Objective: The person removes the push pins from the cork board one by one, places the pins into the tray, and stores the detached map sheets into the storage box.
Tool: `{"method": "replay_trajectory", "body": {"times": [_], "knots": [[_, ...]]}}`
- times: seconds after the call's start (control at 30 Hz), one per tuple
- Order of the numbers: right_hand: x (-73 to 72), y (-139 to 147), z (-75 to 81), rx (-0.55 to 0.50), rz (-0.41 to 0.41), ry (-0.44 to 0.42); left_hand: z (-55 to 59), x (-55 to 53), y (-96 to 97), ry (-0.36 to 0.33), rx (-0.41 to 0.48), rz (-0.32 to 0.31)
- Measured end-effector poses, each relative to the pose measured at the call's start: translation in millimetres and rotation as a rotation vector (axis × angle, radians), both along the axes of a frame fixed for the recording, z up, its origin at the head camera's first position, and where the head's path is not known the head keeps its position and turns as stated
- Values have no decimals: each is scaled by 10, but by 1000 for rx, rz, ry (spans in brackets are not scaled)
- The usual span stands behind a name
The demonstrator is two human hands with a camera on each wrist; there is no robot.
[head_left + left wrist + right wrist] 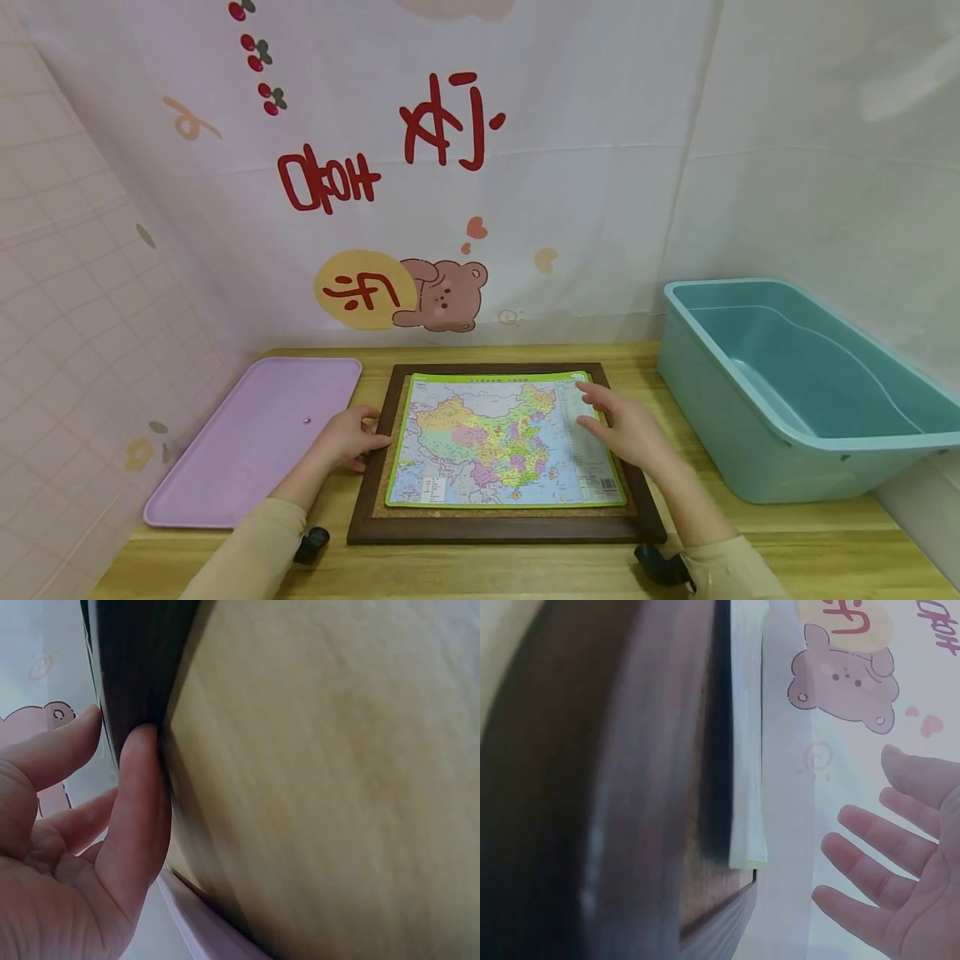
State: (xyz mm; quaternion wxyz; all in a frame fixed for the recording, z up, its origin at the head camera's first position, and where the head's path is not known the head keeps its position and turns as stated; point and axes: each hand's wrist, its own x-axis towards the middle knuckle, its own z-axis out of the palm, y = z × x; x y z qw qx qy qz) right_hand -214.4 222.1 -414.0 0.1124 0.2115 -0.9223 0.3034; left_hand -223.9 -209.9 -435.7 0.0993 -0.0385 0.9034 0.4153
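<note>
A colourful map of China (480, 442) with a green border lies on a cork board in a dark brown wooden frame (495, 530). My left hand (348, 437) rests at the frame's left side. In the left wrist view its fingers (139, 787) touch the frame's dark outer edge (139, 667), and the thumb is near the top face. Over the map's right part is my right hand (622, 425), fingers spread, holding nothing. The right wrist view shows that hand (907, 877) apart from the map's pale edge (748, 750).
On the left lies a purple tray (255, 433) with a small shiny spot or object on it. A teal plastic tub (750, 450) stands on the right. Behind the wooden table (465, 575) hangs a white printed cloth (585, 183) with a bear and red characters.
</note>
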Motion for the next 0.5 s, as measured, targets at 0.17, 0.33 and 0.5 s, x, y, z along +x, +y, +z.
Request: {"method": "replay_trajectory", "body": {"times": [0.17,0.33,0.5], "knots": [[-57,49,-8,11,-18,-9,10,12,2,21,-23,-29],[-122,94,-33,28,-33,-31,36,14,20,29,-39,-41],[-169,138,-41,33,-44,-133,35,17,22,31,-43,-40]]}}
